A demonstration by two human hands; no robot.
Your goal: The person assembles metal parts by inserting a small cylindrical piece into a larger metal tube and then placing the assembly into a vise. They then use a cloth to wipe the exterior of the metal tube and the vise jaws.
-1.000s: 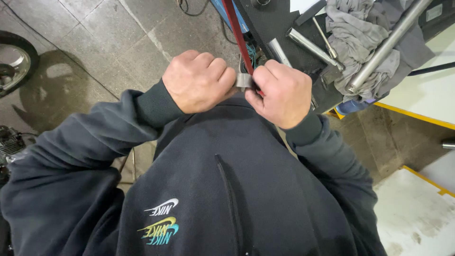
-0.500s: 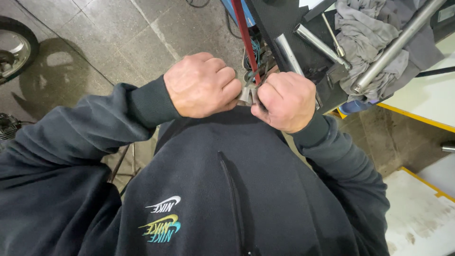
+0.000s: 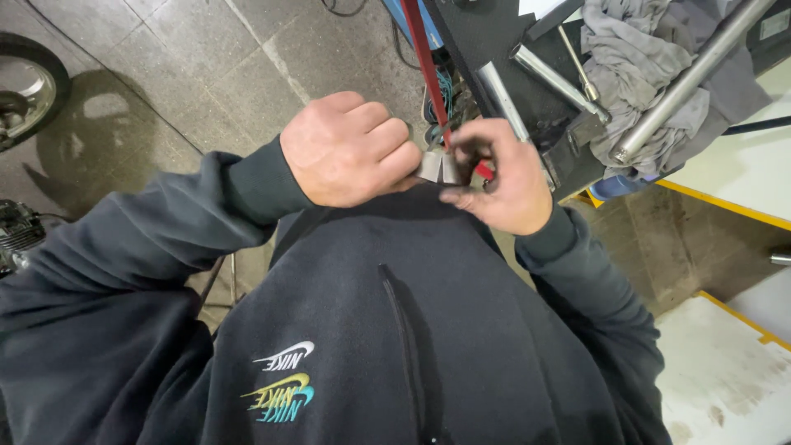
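Observation:
My left hand point(image 3: 346, 148) is a closed fist pinching one side of a small grey metal piece point(image 3: 437, 165) just above the hem of my dark sweatshirt point(image 3: 395, 330). My right hand point(image 3: 503, 177) grips the other side with thumb and fingertips, its fingers curled. A red bar point(image 3: 422, 49) runs from the top edge down behind the piece. What lies under the piece is hidden by my hands.
A dark workbench point(image 3: 494, 49) at upper right carries metal rods point(image 3: 700, 70), a grey rag point(image 3: 634, 58) and a hand tool. A wheel point(image 3: 21, 86) lies on the tiled floor at left. White yellow-edged panels point(image 3: 725, 379) sit at right.
Both hands have shifted slightly down and right. My right hand has loosened from a tight fist into a fingertip pinch, so the metal piece now shows between the hands.

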